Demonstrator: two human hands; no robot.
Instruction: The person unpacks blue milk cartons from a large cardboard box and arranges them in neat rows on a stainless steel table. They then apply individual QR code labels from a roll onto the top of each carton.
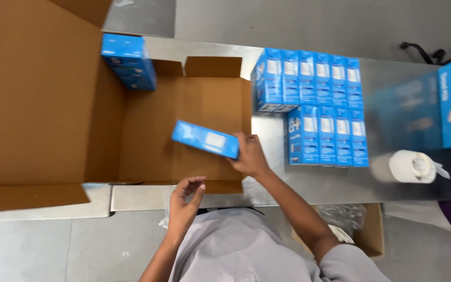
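Right hand (249,156) grips a blue box (205,139) over the open carton (147,125) at frame centre; left hand (185,201) hangs empty, fingers loosely curled.

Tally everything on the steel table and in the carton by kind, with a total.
Small blue boxes standing in rows on the table: 9
Small blue box in the right hand, over the open carton: 1
Small blue box at the carton's far corner: 1
Large blue box at the right edge: 1
Open cardboard carton: 1
Roll of white tape: 1
Total: 14
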